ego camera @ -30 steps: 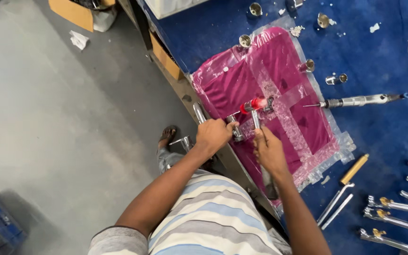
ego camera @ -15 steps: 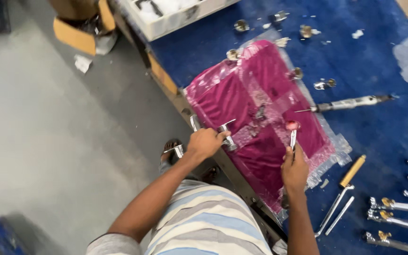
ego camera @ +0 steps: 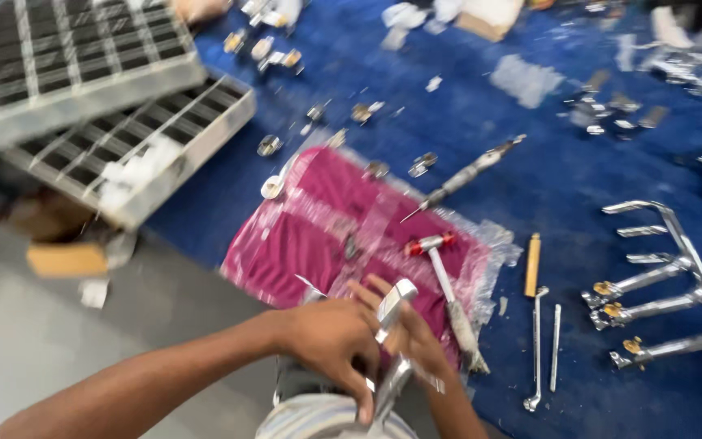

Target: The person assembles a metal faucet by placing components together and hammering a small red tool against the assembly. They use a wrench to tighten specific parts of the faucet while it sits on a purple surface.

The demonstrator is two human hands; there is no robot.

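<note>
Two hands were seen at the bottom edge, both closed on one chrome metal tap fitting (ego camera: 392, 341) — a shiny, angled tube piece, blurred by motion, held low over the near edge of the magenta cloth wrapped in clear plastic (ego camera: 302, 236). The left hand (ego camera: 331, 337) was wrapped around the fitting from above, fingers clamped on its lower stem. The right hand (ego camera: 412, 333) was cupped under it, fingers curled against the metal.

One small hammer with a red-tipped head and wrapped handle (ego camera: 444, 284) was laid on the cloth, just beside the right hand. One long grey rod-shaped tool (ego camera: 461, 179) was laid across the cloth's far corner. One wooden-handled tool (ego camera: 533, 264) and two slim metal rods (ego camera: 546, 341) were counted on the blue cloth tabletop (ego camera: 530, 122) — well apart from them, roughly four chrome taps with brass fittings (ego camera: 652, 301). Two grey metal grid racks (ego camera: 83, 73) were noted at upper left.
</note>
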